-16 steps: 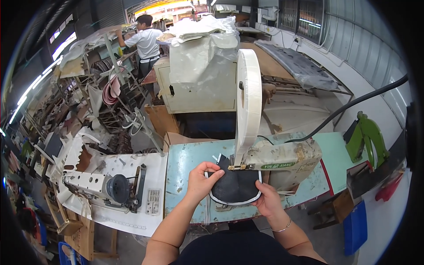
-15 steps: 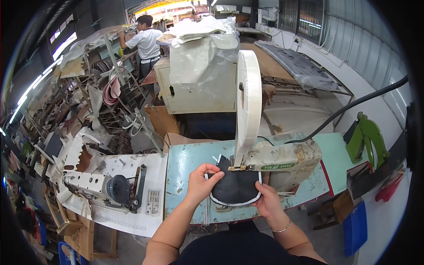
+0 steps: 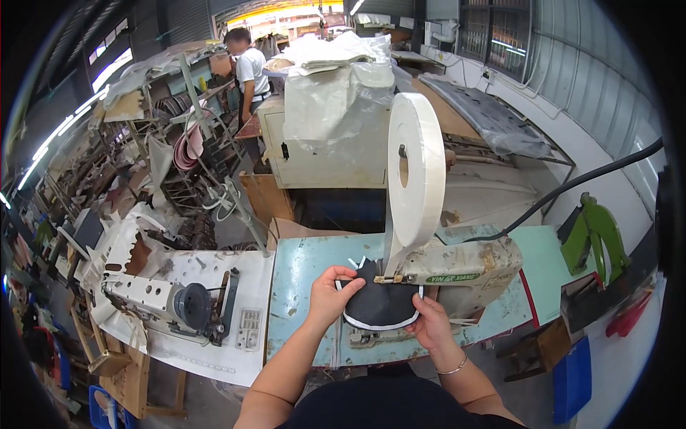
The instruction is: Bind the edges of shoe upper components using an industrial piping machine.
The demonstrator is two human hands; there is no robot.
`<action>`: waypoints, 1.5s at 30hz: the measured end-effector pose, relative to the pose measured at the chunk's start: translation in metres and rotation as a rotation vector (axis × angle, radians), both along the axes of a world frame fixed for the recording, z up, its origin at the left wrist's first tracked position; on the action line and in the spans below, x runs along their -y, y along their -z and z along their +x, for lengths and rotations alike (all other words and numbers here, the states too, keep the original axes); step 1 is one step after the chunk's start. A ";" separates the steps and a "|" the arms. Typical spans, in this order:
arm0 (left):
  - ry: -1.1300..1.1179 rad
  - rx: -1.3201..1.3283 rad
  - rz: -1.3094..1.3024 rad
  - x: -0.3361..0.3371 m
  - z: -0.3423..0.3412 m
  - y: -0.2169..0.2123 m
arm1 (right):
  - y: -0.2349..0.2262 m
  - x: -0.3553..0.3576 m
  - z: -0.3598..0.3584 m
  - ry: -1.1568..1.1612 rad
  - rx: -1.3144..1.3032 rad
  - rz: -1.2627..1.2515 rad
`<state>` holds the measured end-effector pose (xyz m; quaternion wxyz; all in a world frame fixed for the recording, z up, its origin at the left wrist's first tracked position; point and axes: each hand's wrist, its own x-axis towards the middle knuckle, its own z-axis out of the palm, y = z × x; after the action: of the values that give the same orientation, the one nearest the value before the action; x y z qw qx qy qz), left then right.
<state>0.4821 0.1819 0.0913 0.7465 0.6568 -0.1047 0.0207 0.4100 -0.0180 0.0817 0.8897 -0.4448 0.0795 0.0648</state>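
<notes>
A black curved piece of sheet material [image 3: 377, 309] with white tape along its rounded edge lies under the front end of an off-white taping machine [image 3: 493, 266]. My left hand [image 3: 334, 294] pinches its left side between thumb and fingers. On the opposite edge, the thumb and fingers of my right hand [image 3: 431, 326] grip the lower right rim. Above the piece stands a big roll of white tape [image 3: 421, 168], its strip running down to the machine's head. The machine's tip hides part of the black piece's upper edge.
To the left, a sewing machine [image 3: 146, 294] with a dark handwheel sits on a white table. A green hand press [image 3: 597, 232] stands at the right. Behind the bench is a cream cabinet [image 3: 329, 161] under plastic sheets. A co-worker [image 3: 251, 75] stands far back left.
The black piece has turned slightly between my hands, which keep their hold. More of the tape roll's side face shows. The co-worker has turned and lowered an arm.
</notes>
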 end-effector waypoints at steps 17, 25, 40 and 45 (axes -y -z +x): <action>-0.050 -0.262 -0.448 0.000 -0.082 0.036 | -0.103 -0.029 0.036 0.360 0.964 -1.221; 0.063 -0.267 -0.411 0.002 -0.086 0.039 | -0.087 -0.013 0.033 -0.025 0.594 -0.327; 0.196 -0.363 -0.368 0.000 -0.068 0.034 | -0.015 0.004 -0.018 -0.122 -0.053 -0.311; 0.171 -0.214 -0.225 -0.006 -0.065 0.033 | 0.005 0.007 -0.011 -0.080 0.073 -0.152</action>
<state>0.4173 0.1883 0.0587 0.8212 0.5564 -0.0769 -0.1013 0.3988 -0.0255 0.0768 0.8525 -0.5158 0.0338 0.0778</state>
